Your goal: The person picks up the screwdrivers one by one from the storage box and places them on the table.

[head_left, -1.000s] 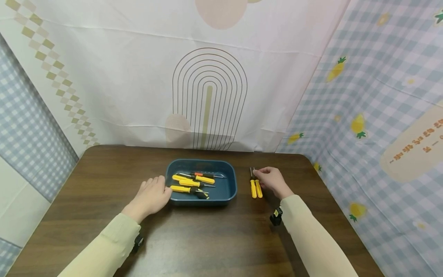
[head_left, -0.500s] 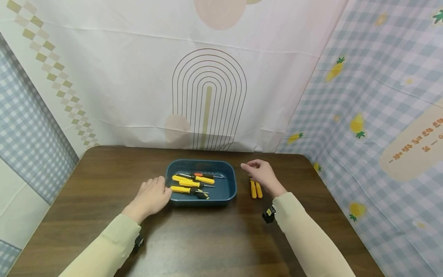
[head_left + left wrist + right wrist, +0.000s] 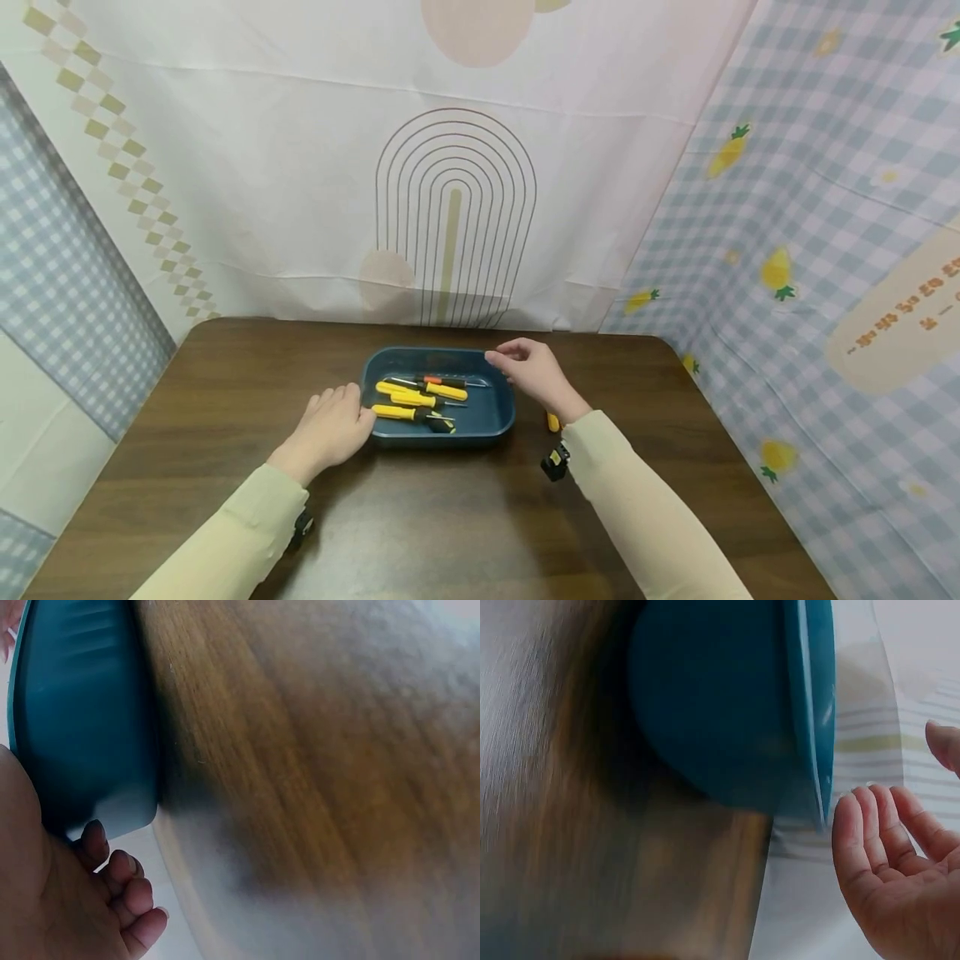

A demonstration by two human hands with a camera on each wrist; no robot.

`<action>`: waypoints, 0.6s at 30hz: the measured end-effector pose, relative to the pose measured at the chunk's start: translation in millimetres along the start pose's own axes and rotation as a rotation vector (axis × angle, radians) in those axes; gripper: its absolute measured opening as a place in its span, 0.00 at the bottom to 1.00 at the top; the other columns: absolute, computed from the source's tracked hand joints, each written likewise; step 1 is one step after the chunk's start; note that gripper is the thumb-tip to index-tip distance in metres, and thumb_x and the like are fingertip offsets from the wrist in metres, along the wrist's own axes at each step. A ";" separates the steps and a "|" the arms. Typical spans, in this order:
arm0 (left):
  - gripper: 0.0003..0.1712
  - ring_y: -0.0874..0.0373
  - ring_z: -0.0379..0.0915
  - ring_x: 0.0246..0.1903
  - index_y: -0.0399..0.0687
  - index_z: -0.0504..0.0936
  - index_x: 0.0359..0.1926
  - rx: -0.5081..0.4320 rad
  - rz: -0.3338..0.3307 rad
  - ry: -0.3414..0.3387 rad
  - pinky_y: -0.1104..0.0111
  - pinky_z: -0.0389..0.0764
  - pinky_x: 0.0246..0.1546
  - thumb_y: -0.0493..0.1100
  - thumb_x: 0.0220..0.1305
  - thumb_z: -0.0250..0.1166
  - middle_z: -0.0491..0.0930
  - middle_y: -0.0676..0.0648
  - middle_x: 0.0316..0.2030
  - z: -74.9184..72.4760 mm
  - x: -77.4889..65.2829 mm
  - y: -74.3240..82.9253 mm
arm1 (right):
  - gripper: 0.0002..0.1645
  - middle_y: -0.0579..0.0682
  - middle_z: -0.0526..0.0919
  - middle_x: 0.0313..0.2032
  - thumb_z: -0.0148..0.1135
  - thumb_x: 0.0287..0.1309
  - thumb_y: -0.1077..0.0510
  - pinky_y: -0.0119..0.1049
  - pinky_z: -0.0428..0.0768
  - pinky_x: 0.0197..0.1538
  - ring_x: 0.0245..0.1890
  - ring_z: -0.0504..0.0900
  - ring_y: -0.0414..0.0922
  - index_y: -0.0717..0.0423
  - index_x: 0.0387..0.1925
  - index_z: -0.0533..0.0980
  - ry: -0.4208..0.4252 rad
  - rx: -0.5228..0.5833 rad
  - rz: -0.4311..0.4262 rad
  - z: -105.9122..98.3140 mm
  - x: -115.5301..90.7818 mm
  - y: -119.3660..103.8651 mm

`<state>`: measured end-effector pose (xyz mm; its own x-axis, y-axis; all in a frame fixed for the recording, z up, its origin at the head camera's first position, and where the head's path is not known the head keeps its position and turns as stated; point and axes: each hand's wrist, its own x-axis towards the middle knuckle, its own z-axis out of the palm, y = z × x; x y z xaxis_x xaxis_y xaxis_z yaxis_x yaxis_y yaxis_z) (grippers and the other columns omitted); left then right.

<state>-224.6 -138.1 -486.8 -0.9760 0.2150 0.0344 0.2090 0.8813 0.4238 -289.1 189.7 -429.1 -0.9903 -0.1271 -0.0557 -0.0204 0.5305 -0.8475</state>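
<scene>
a person's left hand (image 3: 330,425), fingers loosely bent, rests against the end of a blue box (image 3: 450,440). the right hand (image 3: 532,373), empty, thumb and fingers parted, hovers just beside the opposite rim. between the hands, mostly yellow-handled screwdrivers (image 3: 415,400) lie in the box. below the right wrist, another yellow handle (image 3: 553,422) shows on the table (image 3: 435,517).

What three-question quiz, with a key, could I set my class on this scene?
1. Yes or no: does the right hand hold anything?
2. In the head view, the left hand is at which side of the blue bin? A) left B) right C) far
3. Fill the gap: the tool handle lying on the table, right of the bin, is ____.
Key: 1. No, nothing shows in it. 2. A. 3. yellow.
</scene>
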 end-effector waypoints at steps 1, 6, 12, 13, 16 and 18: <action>0.14 0.49 0.61 0.35 0.40 0.69 0.38 0.008 0.002 0.005 0.57 0.60 0.38 0.48 0.65 0.48 0.68 0.46 0.32 0.5 0.0 0.1 | 0.30 0.50 0.81 0.43 0.66 0.53 0.35 0.47 0.80 0.46 0.44 0.82 0.56 0.51 0.48 0.78 -0.013 -0.001 -0.001 4.0 1.3 -0.5; 0.17 0.47 0.63 0.38 0.36 0.71 0.41 0.059 0.013 0.036 0.53 0.63 0.44 0.48 0.65 0.49 0.70 0.44 0.36 1.9 -0.4 1.2 | 0.29 0.49 0.81 0.42 0.65 0.54 0.36 0.45 0.80 0.44 0.43 0.81 0.54 0.51 0.49 0.78 -0.076 -0.046 -0.025 23.3 6.8 -3.6; 0.17 0.45 0.62 0.39 0.33 0.70 0.40 0.145 0.043 0.084 0.50 0.63 0.47 0.46 0.63 0.48 0.67 0.42 0.34 -1.0 -2.4 6.0 | 0.25 0.46 0.81 0.40 0.65 0.57 0.41 0.41 0.79 0.42 0.39 0.80 0.45 0.53 0.50 0.79 -0.135 -0.128 -0.052 42.7 12.0 -8.6; 0.17 0.45 0.62 0.39 0.33 0.70 0.40 0.161 0.049 0.088 0.50 0.63 0.47 0.46 0.62 0.48 0.66 0.42 0.34 -1.6 -2.5 7.0 | 0.25 0.46 0.81 0.40 0.65 0.58 0.42 0.41 0.79 0.42 0.39 0.80 0.44 0.54 0.50 0.79 -0.148 -0.139 -0.052 45.8 12.9 -8.8; 0.17 0.45 0.61 0.39 0.33 0.69 0.40 0.196 0.057 0.090 0.50 0.62 0.48 0.46 0.62 0.49 0.65 0.42 0.34 -3.3 -3.0 9.5 | 0.23 0.45 0.81 0.41 0.64 0.60 0.45 0.40 0.78 0.43 0.39 0.79 0.43 0.55 0.52 0.79 -0.181 -0.173 -0.053 54.8 16.1 -7.7; 0.17 0.44 0.60 0.39 0.33 0.69 0.40 0.205 0.057 0.081 0.50 0.62 0.48 0.46 0.62 0.50 0.64 0.42 0.34 -4.7 -3.3 11.4 | 0.21 0.45 0.81 0.40 0.64 0.61 0.47 0.40 0.78 0.43 0.39 0.79 0.42 0.54 0.51 0.79 -0.196 -0.188 -0.053 59.8 17.8 -7.0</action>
<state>-219.3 -130.8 -477.8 -0.9622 0.2399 0.1289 0.2641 0.9376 0.2261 -298.4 133.6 -455.8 -0.9421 -0.3087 -0.1310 -0.1142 0.6627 -0.7401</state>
